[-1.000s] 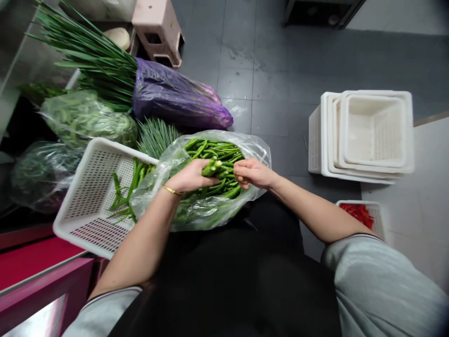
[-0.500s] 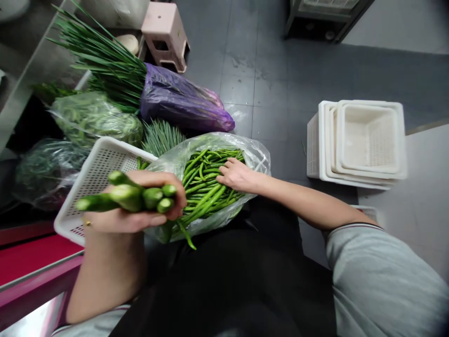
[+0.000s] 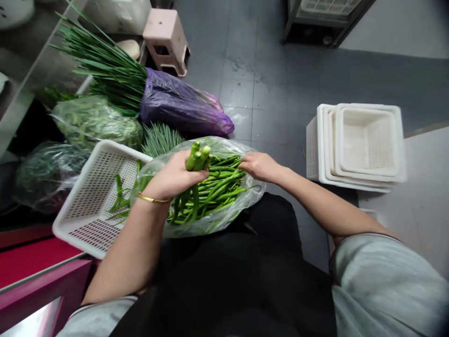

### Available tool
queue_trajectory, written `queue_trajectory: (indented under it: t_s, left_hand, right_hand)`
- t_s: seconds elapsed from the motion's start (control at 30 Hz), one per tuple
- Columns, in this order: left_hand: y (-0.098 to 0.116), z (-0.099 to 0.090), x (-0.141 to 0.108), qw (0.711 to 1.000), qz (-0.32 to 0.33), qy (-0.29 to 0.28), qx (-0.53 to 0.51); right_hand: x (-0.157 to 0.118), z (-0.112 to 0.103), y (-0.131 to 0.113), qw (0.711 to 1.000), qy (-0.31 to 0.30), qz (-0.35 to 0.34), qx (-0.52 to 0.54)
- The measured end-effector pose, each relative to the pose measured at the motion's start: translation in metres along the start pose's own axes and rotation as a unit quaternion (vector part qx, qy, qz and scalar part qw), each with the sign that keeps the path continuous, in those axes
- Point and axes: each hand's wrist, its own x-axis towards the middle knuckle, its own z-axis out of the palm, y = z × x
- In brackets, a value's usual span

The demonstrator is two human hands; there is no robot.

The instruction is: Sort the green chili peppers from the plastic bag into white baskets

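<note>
A clear plastic bag (image 3: 250, 187) lies open before me, filled with long green chili peppers (image 3: 219, 187). My left hand (image 3: 175, 175) is wrapped round a small bunch of these peppers, their thick ends (image 3: 198, 157) sticking up above the thumb. The bunch is upright over the left part of the bag. At the bag's right side, my right hand (image 3: 261, 166) has its fingers curled together at the ends of the peppers; what they pinch is hidden. To the left, a white perforated basket (image 3: 84, 206) holds a few green peppers (image 3: 119, 199), partly covered by my left forearm.
Beyond the bag lie green leafy stalks (image 3: 108, 70) in a purple bag (image 3: 182, 100). Bagged vegetables (image 3: 98, 124) sit behind the basket. A pink stool (image 3: 163, 40) stands farther back. Nested white baskets (image 3: 368, 140) are on the right, on the dark tiled floor (image 3: 273, 79).
My left hand has moved right, from over the basket to over the bag, with the peppers still in it. My right hand has shifted to the right, off the middle of the pile.
</note>
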Motion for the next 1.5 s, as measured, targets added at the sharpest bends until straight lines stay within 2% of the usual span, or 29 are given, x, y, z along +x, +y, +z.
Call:
queue_trajectory:
  t_s: [0.1, 0.17, 0.33, 0.4, 0.47, 0.53, 0.6, 0.67, 0.73, 0.8, 0.93, 1.0, 1.1, 1.13, 1.17, 1.2, 1.23, 1.3, 1.33, 1.4, 1.43, 1.5]
  left_hand:
    - [0.002, 0.013, 0.004, 1.000, -0.008, -0.027, -0.006]
    - [-0.006, 0.023, 0.009, 0.999, -0.022, -0.034, -0.008]
    - [-0.026, 0.039, 0.020, 0.999, -0.035, 0.001, 0.019]
    - [-0.025, 0.038, 0.018, 0.999, -0.023, -0.007, 0.026]
    - [-0.022, 0.035, 0.014, 0.999, -0.013, -0.015, 0.038]
    - [-0.020, 0.033, 0.010, 0.998, -0.013, -0.016, 0.056]
    - [-0.023, 0.035, 0.008, 0.997, -0.023, -0.015, 0.078]
    - [-0.029, 0.042, 0.010, 0.994, -0.034, -0.014, 0.105]
    - [-0.037, 0.052, 0.015, 0.990, -0.040, -0.019, 0.131]
    - [-0.045, 0.063, 0.022, 0.987, -0.039, -0.034, 0.152]
    - [-0.056, 0.068, 0.034, 0.991, -0.011, -0.048, 0.124]
    - [-0.056, 0.061, 0.035, 0.996, 0.021, -0.053, 0.065]
    - [-0.049, 0.047, 0.029, 0.994, 0.059, -0.089, -0.010]
    - [-0.045, 0.043, 0.026, 0.993, 0.064, -0.102, -0.019]
    - [-0.042, 0.040, 0.023, 0.992, 0.066, -0.109, -0.018]
    - [-0.040, 0.038, 0.021, 0.992, 0.063, -0.108, -0.007]
    - [-0.039, 0.036, 0.020, 0.994, 0.054, -0.098, 0.010]
    - [-0.038, 0.035, 0.019, 0.997, 0.027, -0.061, 0.046]
    - [-0.038, 0.036, 0.019, 0.997, 0.015, -0.042, 0.062]
    - [-0.038, 0.040, 0.021, 0.996, -0.001, -0.016, 0.089]
    - [-0.038, 0.043, 0.023, 0.995, -0.005, -0.008, 0.102]
    - [-0.039, 0.051, 0.025, 0.991, -0.014, 0.004, 0.130]
  right_hand:
    - [0.029, 0.010, 0.000, 0.993, -0.083, -0.064, -0.054]
    - [0.041, 0.008, -0.001, 0.990, -0.116, -0.063, -0.046]
    - [0.034, -0.029, -0.002, 0.995, -0.098, 0.009, -0.008]
    - [0.026, -0.032, -0.009, 0.994, -0.104, 0.004, -0.022]
    - [0.019, -0.020, -0.018, 0.992, -0.120, -0.011, -0.036]
    - [0.014, 0.001, -0.025, 0.988, -0.146, -0.006, -0.056]
    - [0.012, 0.020, -0.025, 0.983, -0.171, 0.009, -0.067]
    - [0.011, 0.028, -0.020, 0.981, -0.190, 0.005, -0.041]
    - [0.012, 0.022, -0.014, 0.982, -0.189, -0.019, 0.006]
    - [0.014, 0.007, -0.012, 0.984, -0.165, -0.040, 0.050]
    - [0.019, -0.026, -0.020, 0.982, -0.052, -0.029, 0.178]
    - [0.021, -0.033, -0.026, 0.946, -0.022, -0.033, 0.321]
    - [0.020, -0.030, -0.032, 0.827, 0.036, -0.039, 0.560]
    - [0.018, -0.027, -0.031, 0.797, 0.058, -0.034, 0.600]
    - [0.016, -0.023, -0.029, 0.790, 0.071, -0.025, 0.608]
    - [0.013, -0.019, -0.025, 0.810, 0.068, -0.006, 0.582]
    - [0.011, -0.013, -0.021, 0.852, 0.048, 0.024, 0.521]
    - [0.009, 0.000, -0.014, 0.940, -0.025, 0.108, 0.321]
    - [0.010, 0.008, -0.012, 0.964, -0.068, 0.147, 0.209]
    - [0.015, 0.023, -0.011, 0.973, -0.136, 0.184, 0.041]
    - [0.018, 0.029, -0.011, 0.972, -0.154, 0.176, -0.001]
    - [0.024, 0.033, -0.012, 0.980, -0.157, 0.116, -0.024]
